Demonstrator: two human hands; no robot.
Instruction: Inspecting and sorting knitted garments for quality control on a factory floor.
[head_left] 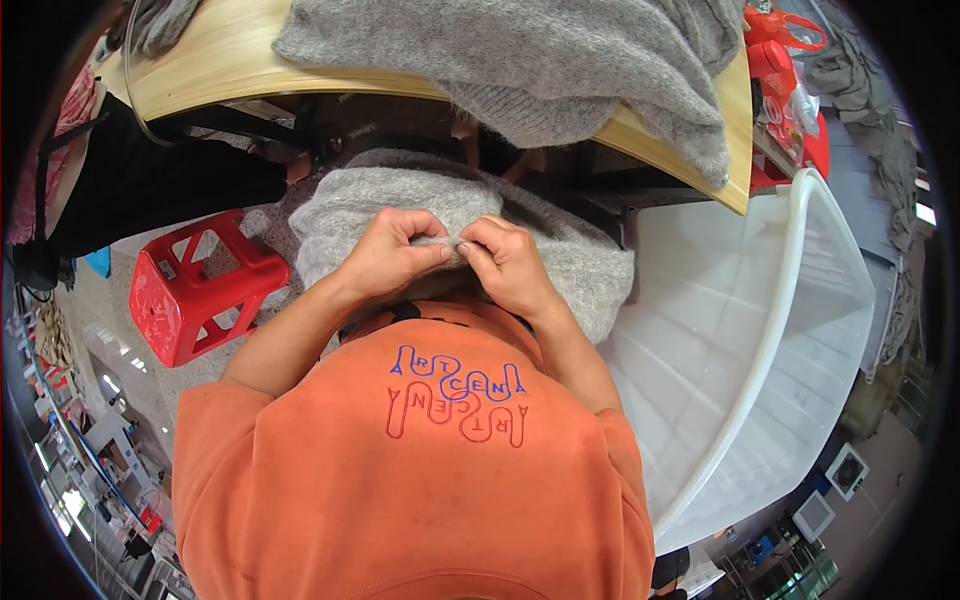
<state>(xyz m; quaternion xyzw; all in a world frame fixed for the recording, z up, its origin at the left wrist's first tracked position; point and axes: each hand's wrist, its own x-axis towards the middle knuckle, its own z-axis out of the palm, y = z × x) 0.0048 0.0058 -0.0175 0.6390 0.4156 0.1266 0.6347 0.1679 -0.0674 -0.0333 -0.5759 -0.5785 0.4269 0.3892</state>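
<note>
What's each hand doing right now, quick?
Left hand: closed, pinching the gray knit fabric.
Right hand: closed, pinching the gray knit fabric too.

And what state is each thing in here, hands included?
Grey knit at the lap, loosely bunched
Left hand, pinching that knit
Right hand, pinching it too
Grey knit on top, draped over the table edge
Red stool, unoccupied
White tub, open

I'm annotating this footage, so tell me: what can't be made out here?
In the head view:
Fine detail where the left hand and right hand pinch the lap knit: too small.
Table knit: far end cut off by the top edge.
White bin: left part hidden by the orange shirt.
</note>
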